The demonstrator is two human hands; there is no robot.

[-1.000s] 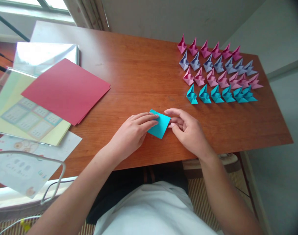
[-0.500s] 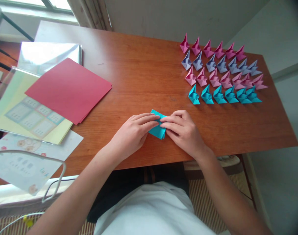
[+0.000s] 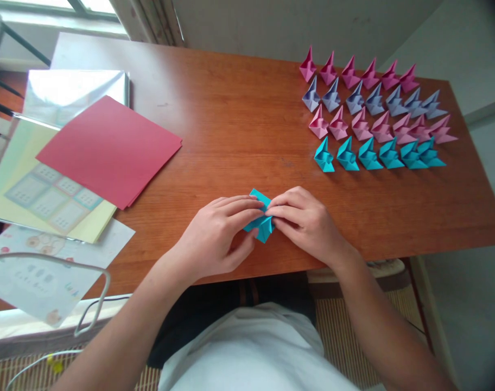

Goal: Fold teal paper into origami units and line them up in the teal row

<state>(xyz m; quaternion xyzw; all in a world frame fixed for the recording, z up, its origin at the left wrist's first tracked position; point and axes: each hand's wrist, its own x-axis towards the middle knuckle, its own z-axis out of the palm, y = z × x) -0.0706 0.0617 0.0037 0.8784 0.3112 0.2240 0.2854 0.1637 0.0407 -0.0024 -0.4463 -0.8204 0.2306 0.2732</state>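
Note:
A small folded piece of turquoise origami paper (image 3: 265,230) lies near the table's front edge, under both hands. My left hand (image 3: 223,228) rests over its left side, fingers pressing on the paper and thumb near its lower corner. At the right side, my right hand (image 3: 306,220) pinches a fold of the paper between thumb and fingers. The fingertips of both hands nearly meet at its middle and hide part of the folds. Beyond the right hand stands a row of finished turquoise origami pieces (image 3: 324,156) with pointed tips.
Rows of pink (image 3: 318,124), lilac (image 3: 311,96) and magenta origami pieces (image 3: 308,68) stand at the back right of the wooden table (image 3: 231,125). Red paper sheets (image 3: 109,149) lie on packs of paper at left. A patterned sheet (image 3: 39,277) and a grey bent tube (image 3: 80,265) are closer.
The turquoise paper has turned slightly and its near part has opened into a raised fold. My left thumb has spread away from the fingers. The view has shifted a little.

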